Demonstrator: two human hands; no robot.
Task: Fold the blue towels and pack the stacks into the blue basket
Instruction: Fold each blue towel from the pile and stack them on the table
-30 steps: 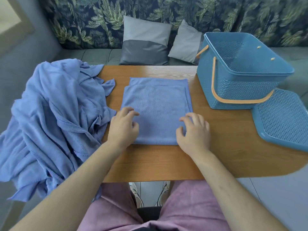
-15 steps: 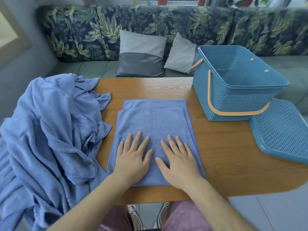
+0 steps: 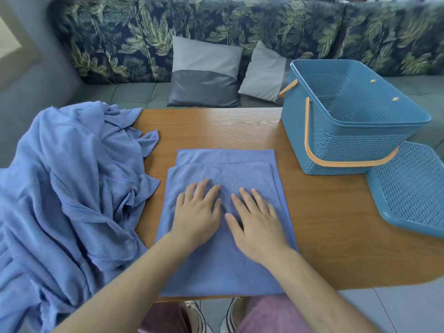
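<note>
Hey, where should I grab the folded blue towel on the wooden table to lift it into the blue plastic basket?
Slide the left hand and right hand under the folded blue towel at its side edges, one from each side. It lies flat in loose layers, so pinching one corner would likely unfold it.

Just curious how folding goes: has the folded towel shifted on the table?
Yes. The folded towel slid toward the person: its near edge now reaches the table's front edge, where wood showed before.

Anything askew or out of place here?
Folded towel: top layer stops short of the far edge and juts out left, so the layers are misaligned. Unfolded pile spills off the table's left side.
</note>
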